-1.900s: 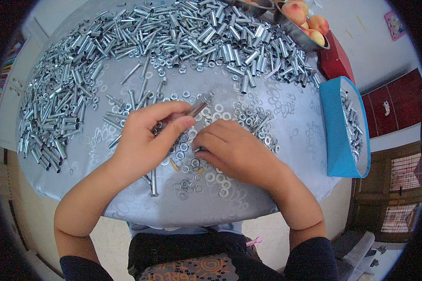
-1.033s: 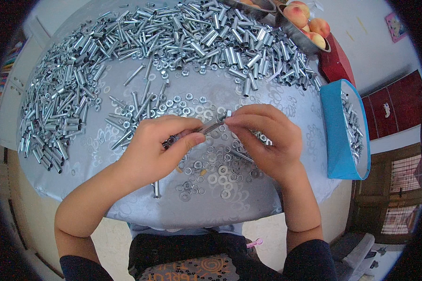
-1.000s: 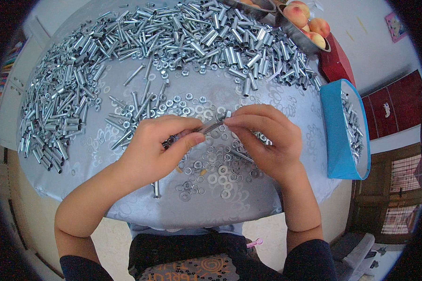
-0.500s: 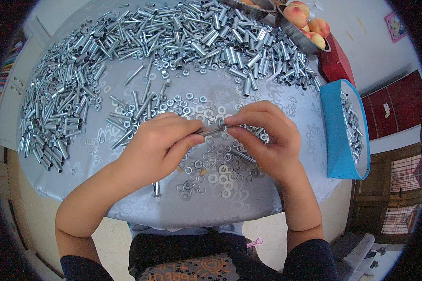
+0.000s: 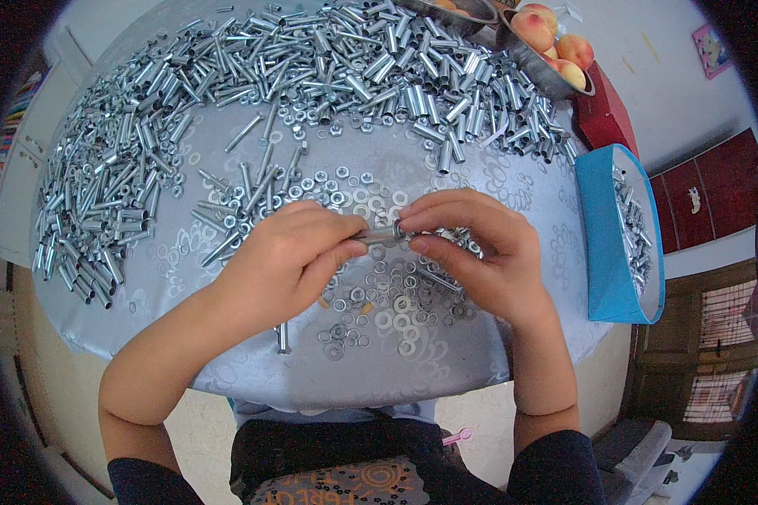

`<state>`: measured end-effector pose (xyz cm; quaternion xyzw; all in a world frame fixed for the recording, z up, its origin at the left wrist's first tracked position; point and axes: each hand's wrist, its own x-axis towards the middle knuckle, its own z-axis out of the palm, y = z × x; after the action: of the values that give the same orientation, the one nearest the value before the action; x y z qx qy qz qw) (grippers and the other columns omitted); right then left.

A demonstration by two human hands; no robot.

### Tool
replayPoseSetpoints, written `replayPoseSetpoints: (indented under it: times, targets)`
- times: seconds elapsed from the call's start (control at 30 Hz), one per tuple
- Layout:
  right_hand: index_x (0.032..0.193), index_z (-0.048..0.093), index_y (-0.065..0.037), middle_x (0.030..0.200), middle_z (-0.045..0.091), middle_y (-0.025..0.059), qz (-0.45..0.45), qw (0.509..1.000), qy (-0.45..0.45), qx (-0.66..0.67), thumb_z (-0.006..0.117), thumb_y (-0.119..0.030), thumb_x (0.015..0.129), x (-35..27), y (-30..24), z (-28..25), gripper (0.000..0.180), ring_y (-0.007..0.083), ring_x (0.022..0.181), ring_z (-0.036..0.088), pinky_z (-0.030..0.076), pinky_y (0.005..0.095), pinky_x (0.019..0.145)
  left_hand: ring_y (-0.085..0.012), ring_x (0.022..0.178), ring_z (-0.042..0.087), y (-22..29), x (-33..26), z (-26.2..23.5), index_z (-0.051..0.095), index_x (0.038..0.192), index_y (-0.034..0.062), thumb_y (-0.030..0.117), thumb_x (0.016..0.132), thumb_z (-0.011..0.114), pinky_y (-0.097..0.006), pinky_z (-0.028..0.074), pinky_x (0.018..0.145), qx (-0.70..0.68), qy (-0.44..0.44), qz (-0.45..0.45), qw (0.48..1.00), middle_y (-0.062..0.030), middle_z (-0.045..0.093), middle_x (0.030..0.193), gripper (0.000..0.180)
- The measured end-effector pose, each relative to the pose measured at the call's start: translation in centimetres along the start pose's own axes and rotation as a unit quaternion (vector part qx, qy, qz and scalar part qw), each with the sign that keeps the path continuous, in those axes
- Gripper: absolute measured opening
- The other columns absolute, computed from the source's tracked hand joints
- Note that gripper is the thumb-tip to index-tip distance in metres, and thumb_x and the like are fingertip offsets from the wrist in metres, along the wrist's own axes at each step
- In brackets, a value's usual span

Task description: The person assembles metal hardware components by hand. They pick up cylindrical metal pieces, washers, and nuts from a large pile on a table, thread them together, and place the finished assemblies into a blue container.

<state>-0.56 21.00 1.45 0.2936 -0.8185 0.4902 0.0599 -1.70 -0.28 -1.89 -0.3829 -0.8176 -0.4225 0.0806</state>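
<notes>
A small metal piece, seemingly a washer or nut, is pinched in the fingers point(image 5: 421, 225) of the right hand point(image 5: 480, 257) at the tip of a bolt point(image 5: 377, 237); the piece itself is too small and too covered to be named with certainty. The bolt is gripped near its other end by the curled fingers of the left hand point(image 5: 290, 261), which are closed round the shaft so that only a short stretch of it shows between the two hands. Both hands are held just above the counter point(image 5: 522, 194), over a loose scatter of washers point(image 5: 392, 307).

For the step to go well, the bolt should be kept level and steady in the left hand while the piece is fed squarely onto the end; a tilted start is likely to make it jam or drop. The grip on the shaft is best kept far enough back that the tip stays free.

Further out, a single bolt lies near the left wrist, and a thick bank of metal sleeves point(image 5: 126, 194) is heaped along the far and left edges. A blue bin point(image 5: 602, 244) with finished pieces stands to the right, and a bowl of peaches point(image 5: 552, 42) sits beyond it.
</notes>
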Motion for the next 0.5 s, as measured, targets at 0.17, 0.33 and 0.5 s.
replayPoseSetpoints:
  times: [0.17, 0.33, 0.5]
  targets:
    - [0.089, 0.063, -0.004, 0.091, 0.063, 0.0089, 0.010, 0.999, -0.010, -0.031, 0.063, -0.002, 0.072, -0.04, 0.01, -0.13, 0.017, 0.0218, 0.086, 0.060, 0.046, 0.0300, 0.076, -0.0289, 0.072, 0.057, -0.18, 0.00, 0.00, 0.058, 0.090, -0.0011, 0.007, 0.074, 0.061, -0.036, 0.044, 0.067, 0.029, 0.008, 0.014, 0.999, -0.0132, 0.059, 0.078, 0.018]
    - [0.088, 0.063, -0.004, 0.088, 0.062, 0.0093, -0.024, 0.996, -0.022, -0.085, 0.065, -0.005, 0.071, -0.02, 0.13, -0.19, 0.017, 0.0228, 0.083, 0.060, 0.047, 0.0291, 0.074, -0.0294, 0.074, 0.056, -0.24, -0.03, -0.01, 0.057, 0.092, -0.0006, 0.008, 0.074, 0.061, -0.036, 0.044, 0.067, 0.057, 0.001, 0.020, 0.998, -0.0140, 0.059, 0.080, 0.020]
    - [0.089, 0.062, -0.004, 0.087, 0.062, 0.0105, 0.105, 0.991, -0.024, -0.076, 0.067, -0.010, 0.070, -0.30, -0.59, -0.03, 0.020, 0.0230, 0.083, 0.060, 0.047, 0.0297, 0.072, -0.0295, 0.073, 0.056, -0.18, -0.11, -0.06, 0.057, 0.092, -0.0007, 0.007, 0.073, 0.062, -0.037, 0.044, 0.067, 0.064, 0.009, 0.030, 0.997, -0.0141, 0.059, 0.080, 0.021]
